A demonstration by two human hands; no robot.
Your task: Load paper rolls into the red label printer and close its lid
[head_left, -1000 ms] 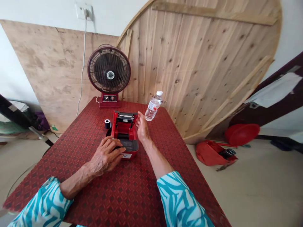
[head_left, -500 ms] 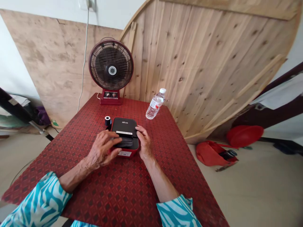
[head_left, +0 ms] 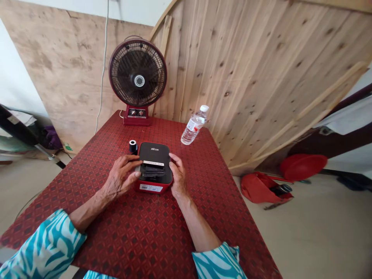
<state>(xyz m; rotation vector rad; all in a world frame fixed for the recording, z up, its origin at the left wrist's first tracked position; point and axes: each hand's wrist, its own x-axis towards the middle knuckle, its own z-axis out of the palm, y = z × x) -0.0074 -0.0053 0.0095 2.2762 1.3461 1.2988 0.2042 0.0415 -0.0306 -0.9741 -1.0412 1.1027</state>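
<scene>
A small red-and-black printer (head_left: 154, 150) sits on the red patterned table, with white print on its top and a white label on its front. A dark, shiny piece (head_left: 154, 172) lies across the recess in its top, below a white strip; what it is I cannot make out. My left hand (head_left: 119, 176) rests at the left edge, fingers stretched out and thumb apart near the front corner. Against the right side, my right hand (head_left: 178, 174) grips the edge with thumb and fingers. Just behind the left fingers stands a small dark roll (head_left: 133, 146) with a white core.
A dark red fan (head_left: 138, 79) stands at the table's back left. Toward the back right is a clear water bottle (head_left: 194, 126) with a white cap. Wooden boards lean behind the table (head_left: 162, 232). On the floor at right lie a red bag (head_left: 252, 188) and a red basin (head_left: 303, 166).
My left hand has drawn back left from over the recess to the printer's left edge, uncovering the dark piece. My right hand stays at the right side. The view has shifted slightly.
</scene>
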